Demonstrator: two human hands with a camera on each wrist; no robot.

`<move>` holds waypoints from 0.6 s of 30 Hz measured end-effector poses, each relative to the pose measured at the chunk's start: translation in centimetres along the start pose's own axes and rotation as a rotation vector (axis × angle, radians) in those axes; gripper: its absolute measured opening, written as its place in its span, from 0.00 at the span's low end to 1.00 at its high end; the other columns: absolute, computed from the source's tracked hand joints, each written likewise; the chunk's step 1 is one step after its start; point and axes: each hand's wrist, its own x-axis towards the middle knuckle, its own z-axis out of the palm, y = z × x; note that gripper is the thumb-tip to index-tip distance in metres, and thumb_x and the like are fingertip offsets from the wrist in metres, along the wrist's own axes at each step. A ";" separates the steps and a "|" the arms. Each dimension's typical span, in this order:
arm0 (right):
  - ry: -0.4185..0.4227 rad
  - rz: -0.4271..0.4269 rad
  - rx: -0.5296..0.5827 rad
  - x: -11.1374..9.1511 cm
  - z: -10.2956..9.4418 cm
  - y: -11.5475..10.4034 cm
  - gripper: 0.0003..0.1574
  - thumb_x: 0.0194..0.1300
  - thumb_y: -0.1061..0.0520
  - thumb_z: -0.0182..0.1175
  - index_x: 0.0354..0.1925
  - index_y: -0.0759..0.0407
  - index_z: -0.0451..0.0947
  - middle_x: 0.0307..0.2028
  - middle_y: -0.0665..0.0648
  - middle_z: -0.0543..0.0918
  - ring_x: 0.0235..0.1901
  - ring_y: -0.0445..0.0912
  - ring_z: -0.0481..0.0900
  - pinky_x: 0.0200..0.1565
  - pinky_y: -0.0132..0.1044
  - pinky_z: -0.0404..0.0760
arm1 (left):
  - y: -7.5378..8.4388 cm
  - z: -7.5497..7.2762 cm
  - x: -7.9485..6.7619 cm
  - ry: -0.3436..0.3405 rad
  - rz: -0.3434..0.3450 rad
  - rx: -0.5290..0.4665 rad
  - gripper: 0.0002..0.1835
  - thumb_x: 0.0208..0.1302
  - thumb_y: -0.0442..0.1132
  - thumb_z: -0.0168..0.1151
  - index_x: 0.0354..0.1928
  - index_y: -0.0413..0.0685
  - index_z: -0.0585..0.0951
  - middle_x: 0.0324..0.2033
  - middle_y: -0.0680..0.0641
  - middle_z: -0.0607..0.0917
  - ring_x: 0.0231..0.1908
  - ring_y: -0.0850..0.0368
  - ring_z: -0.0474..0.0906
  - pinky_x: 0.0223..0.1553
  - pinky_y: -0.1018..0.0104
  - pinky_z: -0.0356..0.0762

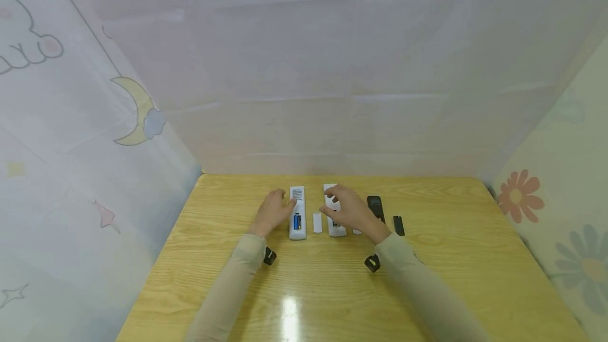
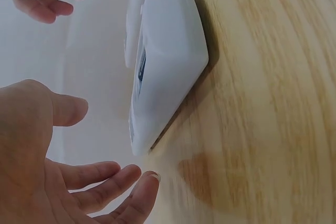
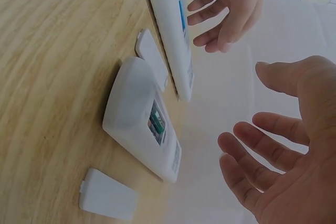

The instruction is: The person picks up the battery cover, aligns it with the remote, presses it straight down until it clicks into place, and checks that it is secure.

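Both hands empty, fingers loosely bent and spread fairly wide. Left hand (image 1: pixel 273 211) is just beside the left white remote control (image 1: pixel 300 208); left wrist view shows a gap, no contact. Right hand (image 1: pixel 350 208) hangs over the right white remote control (image 1: pixel 337 231), also clear of it per the right wrist view. Both white remotes lie back up near the table's (image 1: pixel 214 289) far edge, around its middle, long axes roughly square to that edge, battery bays uncovered and toward the near edge. Left bay has a blue battery (image 1: pixel 297 221) in it; right bay shows something green, can't tell what. One white battery cover (image 1: pixel 317 222) lies between the two remotes; second white battery cover (image 3: pixel 107 194) is right of the right remote, partly hidden by the right wrist in the head view. Further toward the right edge: black remote control (image 1: pixel 374 206), near end blocked by the right hand and wrist, then a narrow black cover (image 1: pixel 399 225) just beside it. Black wrist camera (image 1: pixel 269 256) on the left arm, another black unit (image 1: pixel 372 263) on the right.
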 end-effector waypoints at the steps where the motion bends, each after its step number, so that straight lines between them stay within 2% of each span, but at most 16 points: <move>1: -0.003 -0.006 -0.004 0.0 0.1 -0.1 0.31 0.74 0.48 0.70 0.65 0.65 0.79 0.60 0.64 0.84 0.54 0.58 0.85 0.53 0.51 0.88 | 0.1 0.0 -0.1 -0.004 -0.003 -0.009 0.34 0.80 0.56 0.58 0.72 0.33 0.72 0.66 0.33 0.80 0.65 0.36 0.78 0.67 0.41 0.79; 7: -0.020 -0.044 -0.027 0.0 0.8 -0.3 0.31 0.74 0.49 0.70 0.64 0.68 0.79 0.59 0.66 0.85 0.53 0.59 0.86 0.54 0.51 0.87 | 0.3 0.4 -0.3 -0.030 -0.015 -0.015 0.34 0.80 0.54 0.59 0.71 0.31 0.72 0.64 0.33 0.80 0.63 0.36 0.79 0.65 0.41 0.80; 13: -0.045 -0.039 -0.016 0.0 1.4 -0.1 0.30 0.75 0.49 0.69 0.64 0.68 0.78 0.58 0.67 0.84 0.53 0.58 0.85 0.54 0.51 0.87 | 0.3 0.9 0.0 -0.044 -0.031 0.018 0.34 0.79 0.55 0.60 0.71 0.31 0.73 0.64 0.33 0.80 0.63 0.38 0.79 0.65 0.43 0.80; 18: -0.043 -0.027 -0.012 -0.1 1.9 0.0 0.29 0.74 0.50 0.70 0.63 0.67 0.79 0.57 0.66 0.84 0.52 0.56 0.85 0.54 0.51 0.87 | 0.4 1.3 0.1 -0.050 -0.031 0.010 0.33 0.79 0.54 0.61 0.68 0.31 0.75 0.59 0.33 0.82 0.56 0.41 0.82 0.61 0.45 0.83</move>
